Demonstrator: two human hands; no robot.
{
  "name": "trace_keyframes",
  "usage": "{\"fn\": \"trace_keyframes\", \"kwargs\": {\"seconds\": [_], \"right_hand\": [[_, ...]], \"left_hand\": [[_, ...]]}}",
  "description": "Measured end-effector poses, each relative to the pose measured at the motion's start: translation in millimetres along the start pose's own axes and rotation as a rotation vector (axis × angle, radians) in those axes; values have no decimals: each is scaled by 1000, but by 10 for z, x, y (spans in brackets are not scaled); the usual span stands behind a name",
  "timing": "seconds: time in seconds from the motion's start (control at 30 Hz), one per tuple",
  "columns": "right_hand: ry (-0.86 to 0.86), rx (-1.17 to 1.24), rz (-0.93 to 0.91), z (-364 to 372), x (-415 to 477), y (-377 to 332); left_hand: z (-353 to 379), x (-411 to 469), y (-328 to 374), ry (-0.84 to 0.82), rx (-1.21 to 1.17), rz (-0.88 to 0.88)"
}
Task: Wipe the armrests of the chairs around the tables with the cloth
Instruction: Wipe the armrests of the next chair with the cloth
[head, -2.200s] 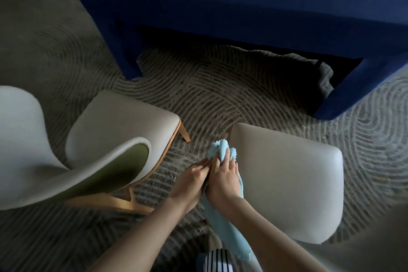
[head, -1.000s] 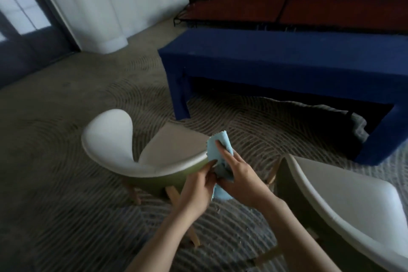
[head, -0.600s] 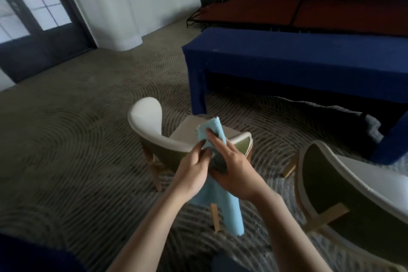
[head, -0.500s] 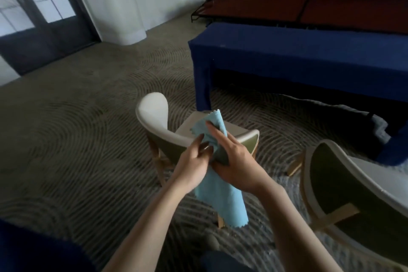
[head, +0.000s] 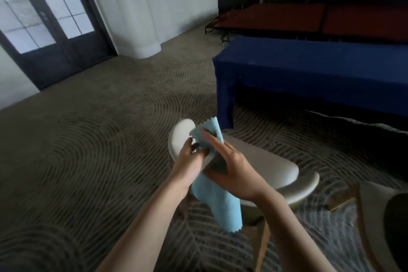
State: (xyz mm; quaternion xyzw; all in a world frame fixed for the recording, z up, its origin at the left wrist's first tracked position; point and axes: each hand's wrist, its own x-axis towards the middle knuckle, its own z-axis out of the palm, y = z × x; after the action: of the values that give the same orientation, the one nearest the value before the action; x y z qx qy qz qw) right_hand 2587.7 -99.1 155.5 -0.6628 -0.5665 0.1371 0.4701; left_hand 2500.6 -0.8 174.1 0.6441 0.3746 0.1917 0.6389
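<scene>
**Cloth held in both hands above a chair**

Light blue cloth (head: pixel 217 196) with zigzag-cut edges, held in front of the body between both hands, above a cream chair (head: pixel 265 168). Left hand (head: pixel 189 165) curled, thumb and fingertips pinching a fold of the cloth near its upper part. Right hand (head: pixel 229 168) laid flat over the cloth from the right, fingers extended and pressed together, fingertips reaching toward the top corner; thumb beneath, hidden behind the fabric, so exact grip on that side impossible to tell. Upper corner of the cloth sticking up past the fingers; longer lower part hanging loose below the wrists.

Chair directly beyond the hands: rounded pale armrest (head: pixel 180 137) showing just left of the cloth, seat and curved shell extending to the right, wooden legs below. No clear contact visible between cloth and armrest. Edge of a second chair (head: pixel 379 223) at lower right. Blue-draped table (head: pixel 320 70) behind, well apart from the hands. Patterned carpet (head: pixel 88 150) underfoot; dark-framed glass doors (head: pixel 44 17) at upper left.
</scene>
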Motion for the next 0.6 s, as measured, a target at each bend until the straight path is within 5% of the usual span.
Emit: {"fn": "trace_keyframes", "kwargs": {"seconds": [0.33, 0.6], "right_hand": [[31, -58, 130, 556, 909, 106], [422, -82, 385, 1276, 1524, 110]], "left_hand": [[-761, 1043, -126, -49, -65, -63], [-1530, 1842, -36, -130, 184, 251]]}}
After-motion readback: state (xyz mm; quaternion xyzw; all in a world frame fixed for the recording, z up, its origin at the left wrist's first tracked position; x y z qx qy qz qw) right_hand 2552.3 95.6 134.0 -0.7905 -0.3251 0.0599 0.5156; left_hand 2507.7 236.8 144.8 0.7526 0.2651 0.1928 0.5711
